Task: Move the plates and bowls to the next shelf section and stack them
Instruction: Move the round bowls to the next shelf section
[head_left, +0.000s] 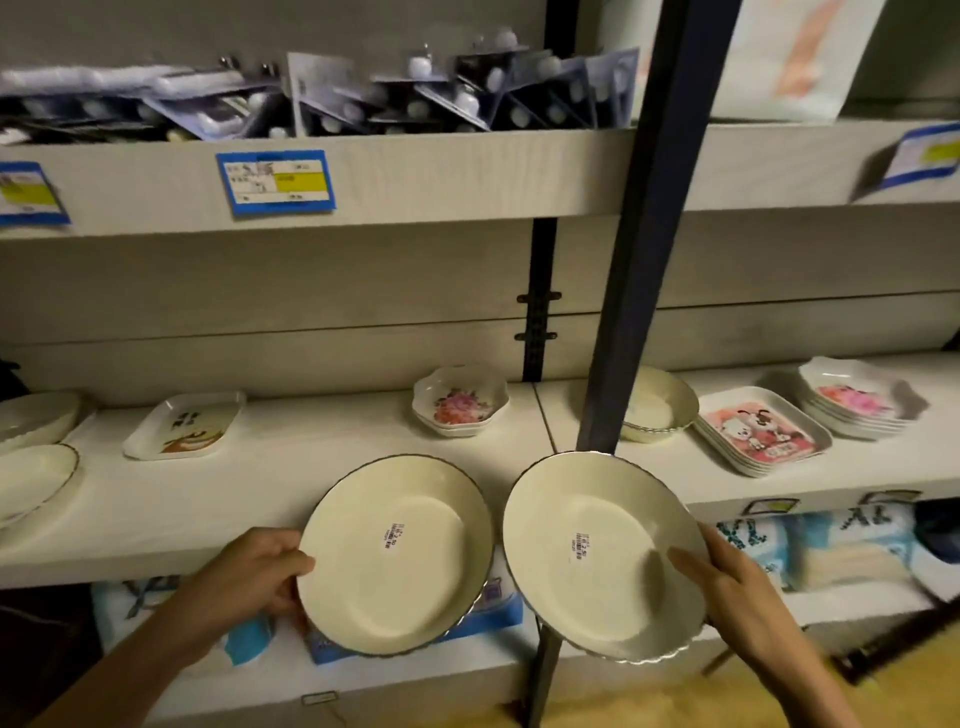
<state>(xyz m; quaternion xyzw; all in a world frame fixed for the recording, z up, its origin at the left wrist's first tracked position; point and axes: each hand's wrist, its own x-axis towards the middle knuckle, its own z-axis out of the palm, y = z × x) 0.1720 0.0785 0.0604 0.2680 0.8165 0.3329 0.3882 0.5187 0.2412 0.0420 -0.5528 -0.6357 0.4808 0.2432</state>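
Observation:
I hold two cream plates with dark scalloped rims in front of the middle shelf. My left hand (254, 571) grips the left plate (400, 556) at its left rim, thumb inside. My right hand (727, 587) grips the right plate (597, 556) at its right rim, thumb inside. Each plate bears a small price sticker. The right plate's top edge overlaps the dark upright post (649, 234). On the right shelf section stand a cream bowl stack (662, 405), a stack of rectangular cartoon plates (761, 431) and a stack of pink-flower bowls (852, 402).
The left section holds flower bowls (460, 400), a rectangular printed plate (184, 426) and cream plates (34, 480) at the far left. Packaged goods (322, 98) fill the upper shelf. Blue-and-white packs (810, 551) lie on the shelf below.

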